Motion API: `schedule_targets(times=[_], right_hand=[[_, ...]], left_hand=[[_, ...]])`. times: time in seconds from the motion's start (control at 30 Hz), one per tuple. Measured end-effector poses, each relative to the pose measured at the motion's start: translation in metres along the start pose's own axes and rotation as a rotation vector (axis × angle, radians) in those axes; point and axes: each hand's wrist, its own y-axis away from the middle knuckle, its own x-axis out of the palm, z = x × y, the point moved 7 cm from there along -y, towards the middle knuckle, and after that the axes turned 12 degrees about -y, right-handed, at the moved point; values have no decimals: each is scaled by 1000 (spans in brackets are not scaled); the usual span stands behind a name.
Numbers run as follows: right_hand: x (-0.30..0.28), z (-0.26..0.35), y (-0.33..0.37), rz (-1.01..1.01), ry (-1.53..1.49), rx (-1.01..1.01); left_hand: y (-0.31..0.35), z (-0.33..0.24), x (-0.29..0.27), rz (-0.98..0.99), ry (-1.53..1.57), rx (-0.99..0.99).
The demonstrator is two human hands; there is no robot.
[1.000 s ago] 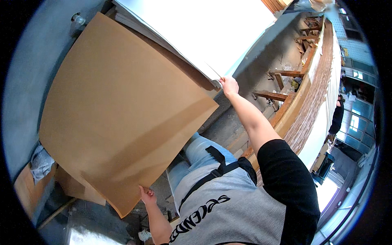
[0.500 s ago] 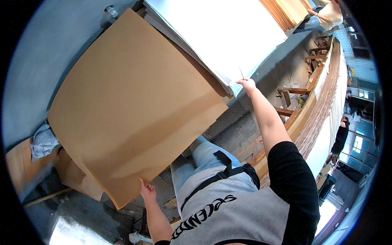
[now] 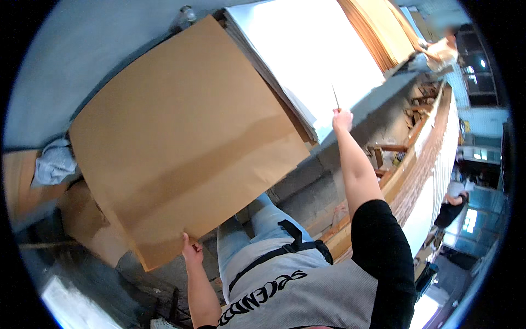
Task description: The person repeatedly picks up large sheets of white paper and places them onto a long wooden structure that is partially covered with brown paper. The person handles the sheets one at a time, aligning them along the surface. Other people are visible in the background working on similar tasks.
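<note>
A large stack of brown paper sheets (image 3: pixel 192 126) lies in front of me, its near right edge dipping in soft shadow. My left hand (image 3: pixel 192 249) is closed on the near edge of the top sheet, close to its lower corner. Up and to the right, my right hand (image 3: pixel 343 119) is closed round the handle of a thin pointed tool (image 3: pixel 336 97). Whether it is a knife or an awl I cannot tell. The tool's tip points away from me, over a stack of white sheets (image 3: pixel 307 49) beside the brown one.
Farther back stands a stack of tan sheets (image 3: pixel 378 33), with a person (image 3: pixel 438 55) beside it. A long wooden-framed bench (image 3: pixel 416 197) runs along my right; another person (image 3: pixel 453 205) is beyond it. A grey cloth (image 3: pixel 55 163) hangs at left, near the wall (image 3: pixel 98 60).
My right hand has risen away from the white stack's corner, and the tool now stands more upright. My left hand still grips the brown sheet's edge. The whole view has shifted slightly.
</note>
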Motion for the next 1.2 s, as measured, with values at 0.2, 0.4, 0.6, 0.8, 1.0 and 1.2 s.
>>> schedule_targets(times=[0.2,0.4,0.6,0.8,1.0,1.2], right_hand=[[-31,25,-24,63,-292,121],[-55,75,-56,242,-1117,120],[-125,220,64,449,-1228,2],[-43,334,277,912,-1282,-174],[-19,394,484,1234,-925,-881],[-1,383,595,1434,-737,-1010]], left_hand=[[12,-17,8,42,-3,62],[-5,1,-10,22,85,98],[-1,-3,7,54,125,139],[-19,20,16,145,162,133],[-31,28,25,191,285,230],[-7,0,20,80,560,424]])
